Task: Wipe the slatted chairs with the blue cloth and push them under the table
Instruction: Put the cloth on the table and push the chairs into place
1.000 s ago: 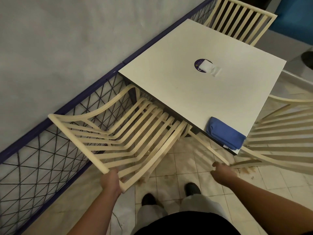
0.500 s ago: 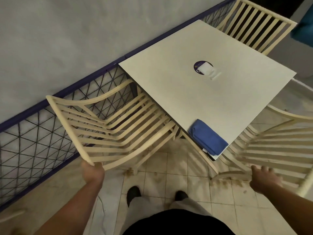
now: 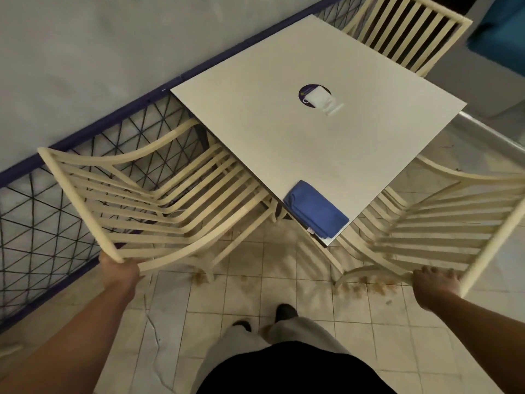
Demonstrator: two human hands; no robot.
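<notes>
Left hand (image 3: 119,268) grips the left chair (image 3: 159,206), right hand (image 3: 434,282) the right chair (image 3: 443,223), both partly under the tabletop (image 3: 284,132); the cloth (image 3: 315,210) lies folded on its near corner. Wiping seems over; pushing remains.

Dim, even indoor light with a cool grey cast. We note the white table (image 3: 284,132) as the brightest surface; shadows beneath it are soft. Wide-angle distortion bows the fence (image 3: 93,127) and the frame edges. Slats of the right chair (image 3: 443,221) appear slightly blurred.
</notes>
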